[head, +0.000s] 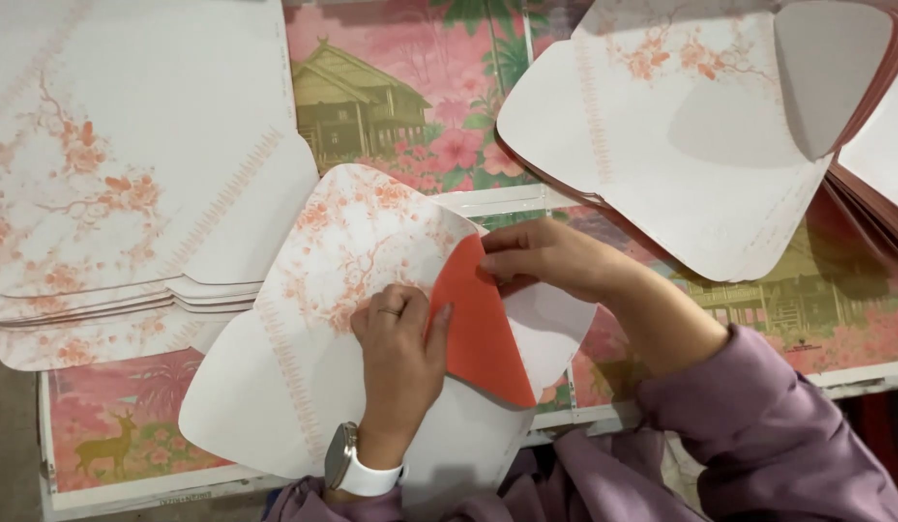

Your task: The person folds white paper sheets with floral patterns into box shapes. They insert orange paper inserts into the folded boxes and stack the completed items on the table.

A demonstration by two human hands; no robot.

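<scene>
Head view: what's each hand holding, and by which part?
Both hold the die-cut envelope blank. Right hand pinches the tip of its red folded flap; left hand presses flat on the sheet along the fold.

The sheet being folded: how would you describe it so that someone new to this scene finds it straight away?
Start at the pink pictorial table cover and look between the two stacks of flat sheets, left stack and right stack. The sheet being folded lies there under the left hand and right hand. Unlike the others, one flap is turned over, showing an orange-red underside.
</scene>
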